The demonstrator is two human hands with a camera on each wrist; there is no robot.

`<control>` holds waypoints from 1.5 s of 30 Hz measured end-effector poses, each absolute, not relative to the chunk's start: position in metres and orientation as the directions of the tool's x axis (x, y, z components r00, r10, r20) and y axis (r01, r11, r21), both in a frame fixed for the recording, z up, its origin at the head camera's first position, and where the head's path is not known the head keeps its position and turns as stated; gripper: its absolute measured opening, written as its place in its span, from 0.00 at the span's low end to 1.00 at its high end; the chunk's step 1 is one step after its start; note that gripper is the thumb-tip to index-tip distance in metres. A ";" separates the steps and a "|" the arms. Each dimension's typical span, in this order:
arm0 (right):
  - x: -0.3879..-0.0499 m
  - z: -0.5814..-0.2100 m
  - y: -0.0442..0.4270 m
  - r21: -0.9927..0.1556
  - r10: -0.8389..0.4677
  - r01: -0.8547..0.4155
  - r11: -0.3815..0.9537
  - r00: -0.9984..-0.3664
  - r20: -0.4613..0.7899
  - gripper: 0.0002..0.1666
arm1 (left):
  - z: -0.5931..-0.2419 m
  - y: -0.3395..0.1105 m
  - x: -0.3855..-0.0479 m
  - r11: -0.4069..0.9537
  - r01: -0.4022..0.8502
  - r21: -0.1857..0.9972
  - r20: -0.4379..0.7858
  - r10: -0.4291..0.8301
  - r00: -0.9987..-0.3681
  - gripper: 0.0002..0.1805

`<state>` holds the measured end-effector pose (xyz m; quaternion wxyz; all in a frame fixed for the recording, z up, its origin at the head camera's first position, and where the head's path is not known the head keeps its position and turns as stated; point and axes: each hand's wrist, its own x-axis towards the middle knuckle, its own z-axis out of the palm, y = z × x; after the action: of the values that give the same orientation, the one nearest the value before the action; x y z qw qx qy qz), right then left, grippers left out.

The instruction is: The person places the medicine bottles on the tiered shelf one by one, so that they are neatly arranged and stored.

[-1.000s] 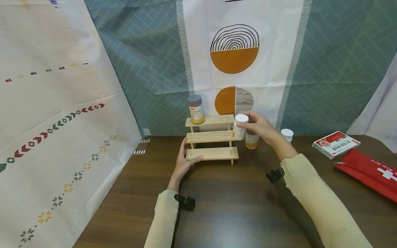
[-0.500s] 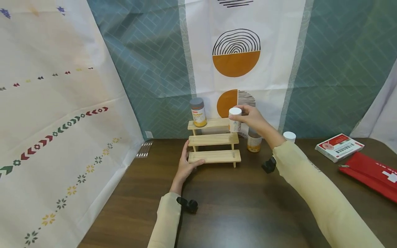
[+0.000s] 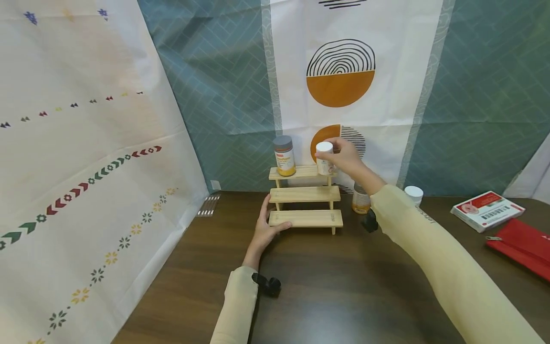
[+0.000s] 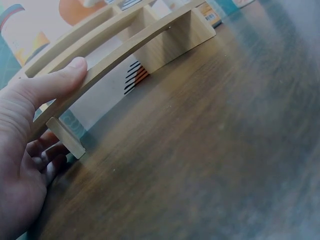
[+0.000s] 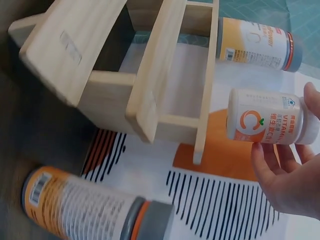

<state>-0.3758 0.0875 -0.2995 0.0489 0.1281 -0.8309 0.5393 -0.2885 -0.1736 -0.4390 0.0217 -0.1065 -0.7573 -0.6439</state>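
Note:
A three-step wooden stand (image 3: pixel 305 194) is on the table against the patterned cloth. My left hand (image 3: pixel 263 234) grips the stand's left end, its thumb over the lowest step and its other fingers partly hidden behind. My right hand (image 3: pixel 350 158) holds a white vitamin C bottle (image 5: pixel 267 117) near its white cap. Upright in the head view, the bottle hovers over the right end of the top step; the right wrist view shows a narrow gap between its base and the wood. A grey-capped supplement bottle (image 3: pixel 284 156) stands on that step's left end.
Another grey-capped bottle (image 3: pixel 361 200) stands on the table right of the stand, partly behind the right forearm. Further right are a white-capped bottle (image 3: pixel 414 193), a red and white box (image 3: pixel 487 211) and a red pouch (image 3: pixel 522 244). Patterned cloth (image 3: pixel 223 119) hangs behind.
My right hand has carried the white bottle up and left, from beside the middle step to over the top step. The left hand keeps its grip on the stand. The head view has shifted slightly.

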 end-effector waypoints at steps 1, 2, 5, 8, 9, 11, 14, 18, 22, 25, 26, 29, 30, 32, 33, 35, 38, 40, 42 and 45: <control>-0.378 -0.299 0.084 -0.889 -0.160 -0.258 0.377 -0.964 0.212 0.34 | -0.439 -0.174 -0.289 0.147 0.186 0.971 0.168 0.131 -0.977 0.58; -0.380 -0.299 0.081 -0.892 -0.160 -0.254 0.375 -0.965 0.208 0.35 | -0.439 -0.175 -0.289 0.147 0.184 0.972 0.166 0.128 -0.978 0.58; -0.387 -0.301 0.072 -0.905 -0.138 -0.240 0.351 -0.969 0.203 0.35 | -0.437 -0.175 -0.289 0.138 0.190 0.972 0.175 0.115 -0.978 0.58; -0.390 -0.307 0.067 -0.906 -0.107 -0.240 0.350 -0.971 0.216 0.36 | -0.438 -0.173 -0.289 0.128 0.197 0.972 0.184 0.108 -0.977 0.59; -0.390 -0.309 0.067 -0.907 -0.095 -0.242 0.345 -0.970 0.223 0.36 | -0.439 -0.172 -0.289 0.127 0.200 0.972 0.187 0.107 -0.976 0.59; -0.391 -0.314 0.066 -0.910 -0.081 -0.247 0.334 -0.969 0.233 0.36 | -0.440 -0.171 -0.289 0.125 0.200 0.972 0.187 0.103 -0.977 0.59; -0.392 -0.319 0.064 -0.910 -0.069 -0.260 0.323 -0.965 0.251 0.36 | -0.441 -0.170 -0.289 0.124 0.204 0.971 0.192 0.102 -0.976 0.59; -0.392 -0.320 0.063 -0.914 -0.054 -0.257 0.313 -0.966 0.254 0.35 | -0.440 -0.170 -0.289 0.119 0.214 0.970 0.200 0.117 -0.973 0.58; -0.395 -0.322 0.061 -0.922 -0.055 -0.252 0.294 -0.968 0.247 0.36 | -0.439 -0.174 -0.289 0.114 0.218 0.969 0.205 0.113 -0.972 0.59; -0.397 -0.322 0.060 -0.929 -0.058 -0.238 0.285 -0.971 0.231 0.37 | -0.440 -0.176 -0.289 0.118 0.211 0.970 0.199 0.108 -0.974 0.59; -0.397 -0.323 0.060 -0.930 -0.055 -0.235 0.284 -0.972 0.229 0.37 | -0.440 -0.175 -0.289 0.120 0.208 0.971 0.195 0.109 -0.975 0.59; -0.397 -0.324 0.062 -0.925 -0.055 -0.242 0.293 -0.970 0.236 0.37 | -0.442 -0.172 -0.289 0.111 0.208 0.972 0.196 0.110 -0.974 0.59; -0.396 -0.325 0.062 -0.924 -0.056 -0.243 0.295 -0.970 0.237 0.36 | -0.443 -0.170 -0.289 0.105 0.209 0.972 0.198 0.111 -0.974 0.59; -0.398 -0.325 0.061 -0.922 -0.059 -0.246 0.299 -0.969 0.239 0.37 | -0.442 -0.170 -0.290 0.103 0.209 0.972 0.198 0.113 -0.974 0.59; -0.398 -0.325 0.061 -0.922 -0.062 -0.246 0.299 -0.969 0.239 0.37 | -0.441 -0.170 -0.290 0.103 0.208 0.973 0.196 0.114 -0.974 0.59; -0.399 -0.325 0.060 -0.924 -0.062 -0.242 0.297 -0.970 0.235 0.38 | -0.440 -0.171 -0.290 0.113 0.202 0.973 0.190 0.114 -0.975 0.59; -0.400 -0.327 0.061 -0.925 -0.074 -0.248 0.288 -0.969 0.236 0.38 | -0.441 -0.171 -0.290 0.126 0.197 0.972 0.184 0.103 -0.977 0.59; -0.400 -0.328 0.062 -0.925 -0.079 -0.256 0.281 -0.967 0.243 0.38 | -0.441 -0.171 -0.289 0.130 0.200 0.971 0.188 0.099 -0.977 0.59; -0.399 -0.327 0.062 -0.929 -0.087 -0.259 0.265 -0.966 0.245 0.38 | -0.441 -0.171 -0.289 0.130 0.204 0.970 0.191 0.100 -0.976 0.59; -0.399 -0.327 0.063 -0.934 -0.092 -0.257 0.249 -0.966 0.241 0.39 | -0.441 -0.171 -0.290 0.128 0.203 0.971 0.190 0.105 -0.976 0.59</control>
<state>-0.3991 0.0629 -0.3266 0.0683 0.1108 -0.7873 0.6027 -0.2898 -0.1711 -0.4409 0.0375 -0.1028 -0.7501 -0.6522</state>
